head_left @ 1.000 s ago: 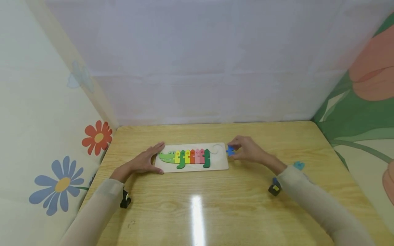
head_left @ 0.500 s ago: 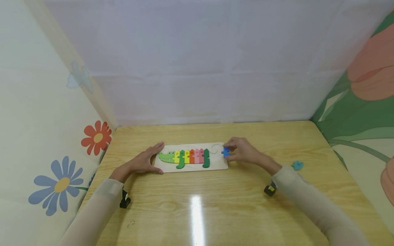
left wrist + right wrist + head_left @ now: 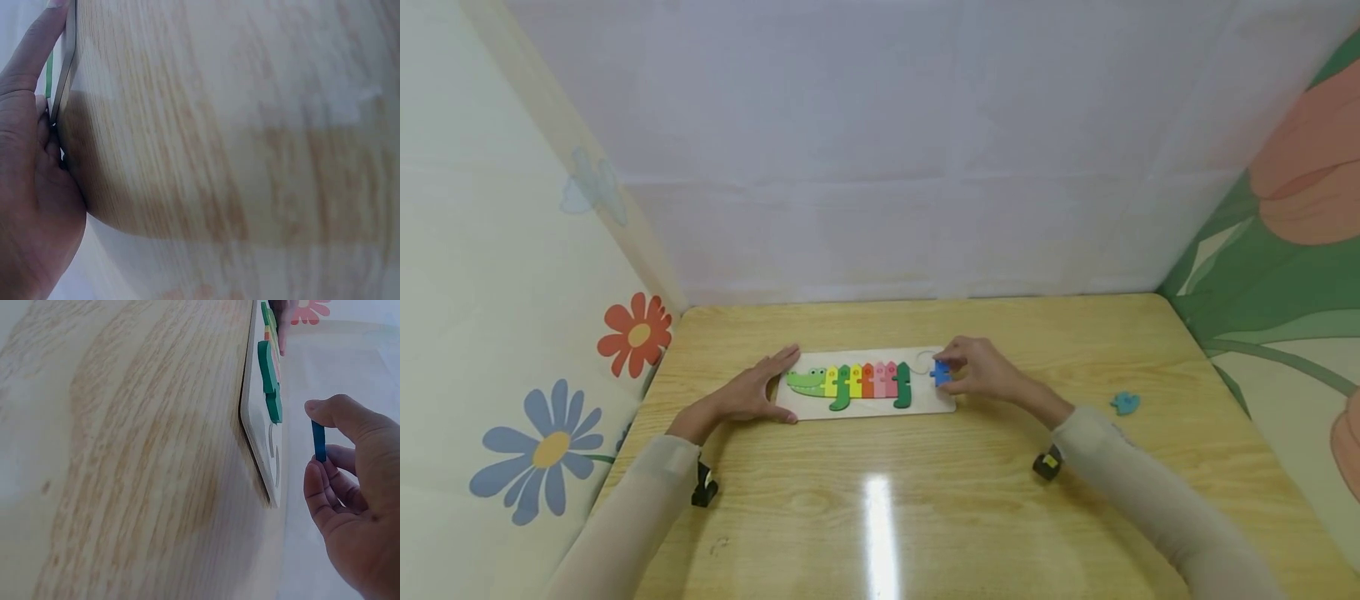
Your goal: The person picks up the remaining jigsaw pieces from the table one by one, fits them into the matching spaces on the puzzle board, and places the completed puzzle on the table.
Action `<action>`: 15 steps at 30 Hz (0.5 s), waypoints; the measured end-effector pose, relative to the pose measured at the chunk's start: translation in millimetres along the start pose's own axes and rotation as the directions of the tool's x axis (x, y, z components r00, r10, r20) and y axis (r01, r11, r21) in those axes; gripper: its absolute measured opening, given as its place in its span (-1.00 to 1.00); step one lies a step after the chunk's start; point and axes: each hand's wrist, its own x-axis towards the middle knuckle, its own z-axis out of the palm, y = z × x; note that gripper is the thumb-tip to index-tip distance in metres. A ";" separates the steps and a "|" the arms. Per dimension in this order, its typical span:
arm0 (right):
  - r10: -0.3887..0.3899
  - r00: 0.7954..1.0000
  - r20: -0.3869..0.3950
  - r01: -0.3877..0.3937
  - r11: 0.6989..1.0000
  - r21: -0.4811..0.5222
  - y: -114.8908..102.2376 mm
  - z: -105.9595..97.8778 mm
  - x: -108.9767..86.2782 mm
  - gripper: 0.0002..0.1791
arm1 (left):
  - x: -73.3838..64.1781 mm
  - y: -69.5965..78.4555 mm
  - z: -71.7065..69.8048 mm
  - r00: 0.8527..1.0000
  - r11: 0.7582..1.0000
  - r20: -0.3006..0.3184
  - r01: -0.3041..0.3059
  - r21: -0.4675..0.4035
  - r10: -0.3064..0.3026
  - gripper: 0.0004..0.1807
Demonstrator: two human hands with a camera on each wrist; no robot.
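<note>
My left hand (image 3: 751,391), spread, touches the crocodile puzzle board (image 3: 931,403); my right hand (image 3: 988,371) pinches the blue puzzle piece (image 3: 941,374), best lowered level.

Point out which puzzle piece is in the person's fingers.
The blue piece, pinched by the right hand above the board. The crocodile-shaped row of pieces sits on the board, while the teal piece lies on the table.

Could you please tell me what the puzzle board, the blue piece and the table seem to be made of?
Puzzle board: probably wood or plywood, matt, judging by its pale, natural tone.
Blue piece: likely painted wood, possibly plastic; its colour is even and its edge solid.
Table: wood or printed laminate, glossy, with visible grain and a bright reflected streak.
</note>
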 end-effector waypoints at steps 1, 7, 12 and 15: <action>0.001 1.000 0.000 -0.001 1.000 0.005 -0.2 1.0 0.6 -0.43 | -0.1 0.2 -0.1 1.000 1.000 0.000 0.000 -0.002 0.000 0.35; 0.010 1.000 -0.001 -0.010 1.000 -0.007 1.8 7.9 5.2 -0.41 | -0.9 0.7 0.1 1.000 1.000 -0.002 0.001 -0.003 -0.001 0.35; 0.019 1.000 0.002 -0.019 1.000 -0.021 1.3 11.6 8.2 -0.40 | -1.2 1.3 0.0 1.000 1.000 -0.005 -0.005 -0.009 0.005 0.35; 0.025 1.000 0.012 -0.025 1.000 -0.006 -1.3 12.6 9.2 -0.39 | -1.4 1.5 0.0 1.000 1.000 -0.004 -0.004 -0.011 0.004 0.35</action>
